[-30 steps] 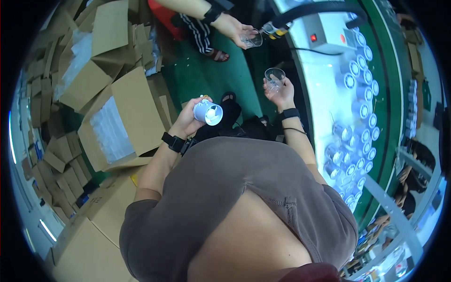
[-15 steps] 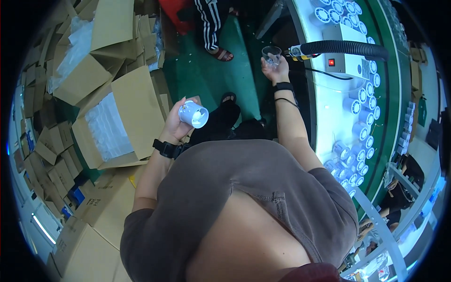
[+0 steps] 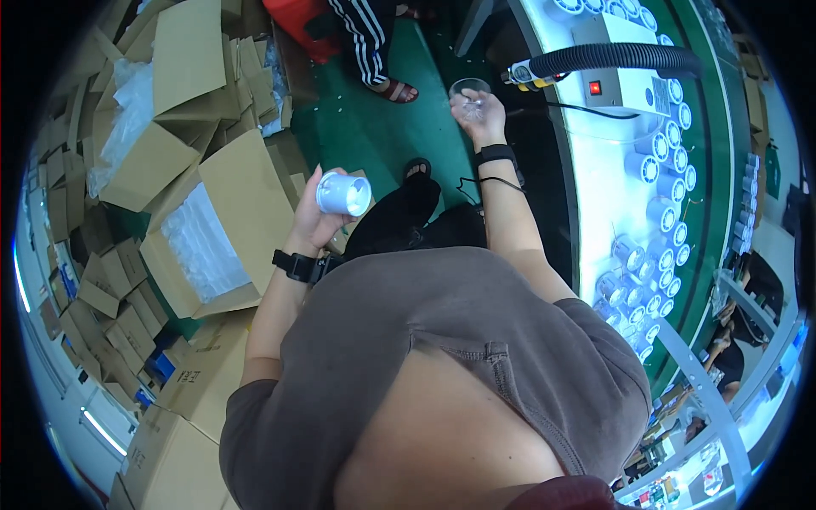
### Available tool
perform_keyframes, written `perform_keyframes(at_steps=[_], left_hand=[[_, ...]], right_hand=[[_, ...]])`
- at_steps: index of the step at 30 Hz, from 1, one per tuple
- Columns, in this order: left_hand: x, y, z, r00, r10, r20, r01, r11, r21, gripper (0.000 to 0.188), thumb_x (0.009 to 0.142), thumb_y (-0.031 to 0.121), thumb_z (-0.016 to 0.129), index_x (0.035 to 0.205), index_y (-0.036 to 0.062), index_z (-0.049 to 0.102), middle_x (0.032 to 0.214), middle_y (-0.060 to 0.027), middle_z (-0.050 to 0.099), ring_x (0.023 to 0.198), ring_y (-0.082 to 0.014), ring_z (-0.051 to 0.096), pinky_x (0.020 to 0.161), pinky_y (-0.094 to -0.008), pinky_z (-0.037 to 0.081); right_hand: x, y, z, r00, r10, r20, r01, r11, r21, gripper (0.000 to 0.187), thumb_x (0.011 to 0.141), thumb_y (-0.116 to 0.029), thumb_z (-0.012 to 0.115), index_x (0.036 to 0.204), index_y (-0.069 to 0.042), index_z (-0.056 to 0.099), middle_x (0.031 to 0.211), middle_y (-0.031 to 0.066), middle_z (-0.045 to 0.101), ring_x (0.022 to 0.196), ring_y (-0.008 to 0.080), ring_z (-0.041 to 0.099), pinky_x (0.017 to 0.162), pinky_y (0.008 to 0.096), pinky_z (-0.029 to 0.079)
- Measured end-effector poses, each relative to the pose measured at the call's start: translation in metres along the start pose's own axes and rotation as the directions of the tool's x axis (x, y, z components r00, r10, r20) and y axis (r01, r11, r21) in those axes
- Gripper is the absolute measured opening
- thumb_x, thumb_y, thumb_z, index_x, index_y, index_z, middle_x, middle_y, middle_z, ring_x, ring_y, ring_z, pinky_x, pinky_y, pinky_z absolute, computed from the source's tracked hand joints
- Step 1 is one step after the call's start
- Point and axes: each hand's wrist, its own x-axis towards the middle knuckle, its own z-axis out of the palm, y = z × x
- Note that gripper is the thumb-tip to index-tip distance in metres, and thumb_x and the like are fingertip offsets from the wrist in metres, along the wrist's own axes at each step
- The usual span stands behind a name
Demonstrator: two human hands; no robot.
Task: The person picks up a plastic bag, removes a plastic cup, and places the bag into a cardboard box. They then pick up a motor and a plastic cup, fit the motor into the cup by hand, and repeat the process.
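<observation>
In my left hand [image 3: 316, 219] is a white cylindrical housing [image 3: 343, 195], its round open end turned to the right and the fingers wrapped about its side. My right hand [image 3: 483, 123] is closed round a clear plastic cup [image 3: 470, 87], held up over the floor just left of the bench. Close to the right of that cup is the metal tip of a black corrugated hose [image 3: 616, 58]. The hose passes above a white box-shaped device [image 3: 627, 89] with a lit red switch. The two held things are well apart.
Many white cylinders [image 3: 665, 212] stand on the white bench [image 3: 595, 212] at right, some with clear covers. An open carton [image 3: 200, 242] with clear plastic pieces sits left, among stacked cardboard. Another person's leg [image 3: 367, 42] shows ahead. A metal frame [image 3: 701, 387] is at lower right.
My right hand has drawn the clear cup leftward, farther from the hose tip. My left hand has turned the white housing more to the side. The whole view has shifted slightly.
</observation>
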Motion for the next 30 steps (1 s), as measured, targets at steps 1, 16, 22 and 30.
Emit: perform_keyframes(at_steps=[1, 16, 22, 30], left_hand=[[0.001, 0.002, 0.004, 0.996, -0.049, 0.081, 0.044, 0.997, 0.056, 0.025, 0.085, 0.03, 0.035, 0.094, 0.0109, 0.048, 0.093, -0.0046, 0.053, 0.082, -0.0191, 0.054, 0.068, -0.0339, 0.046], [0.077, -0.026, 0.108, 0.982, 0.064, 0.177, -0.17, 0.701, 0.693, 0.03, 0.08, 0.027, 0.047, 0.101, 0.0076, 0.04, 0.095, -0.0095, 0.049, 0.086, -0.0195, 0.052, 0.069, -0.0318, 0.045], [0.091, -0.041, 0.131, 0.969, -0.041, 0.242, -0.123, 0.771, 0.624, 0.045, 0.076, 0.029, 0.056, 0.107, 0.0062, 0.033, 0.099, -0.0135, 0.047, 0.091, -0.0218, 0.05, 0.072, -0.0322, 0.044], [0.091, -0.06, 0.15, 0.968, -0.125, 0.219, -0.018, 0.831, 0.556, 0.031, 0.083, 0.027, 0.047, 0.107, 0.0092, 0.04, 0.105, -0.0097, 0.047, 0.095, -0.0188, 0.05, 0.075, -0.0336, 0.043]], right_hand=[[-0.005, 0.001, -0.002, 0.997, -0.062, -0.035, 0.051, 0.966, -0.252, 0.031, 0.081, -0.026, 0.037, 0.089, 0.001, 0.049, 0.081, 0.0155, 0.055, 0.073, 0.0267, 0.054, 0.056, 0.033, 0.046], [-0.213, -0.031, 0.047, 0.947, -0.208, 0.244, 0.31, 0.788, -0.532, 0.036, 0.083, -0.031, 0.041, 0.107, -0.004, 0.047, 0.094, 0.0136, 0.054, 0.081, 0.0205, 0.055, 0.063, 0.0328, 0.048], [-0.254, -0.026, 0.042, 0.855, -0.452, 0.255, 0.495, 0.563, -0.661, 0.038, 0.08, -0.027, 0.048, 0.11, -0.005, 0.043, 0.101, 0.0143, 0.05, 0.093, 0.0221, 0.052, 0.073, 0.0337, 0.047], [-0.269, -0.002, 0.037, 0.535, -0.52, 0.665, 0.512, -0.427, -0.745, 0.046, 0.071, -0.021, 0.062, 0.11, -0.005, 0.045, 0.105, 0.0121, 0.049, 0.094, 0.0214, 0.05, 0.074, 0.0312, 0.046]])
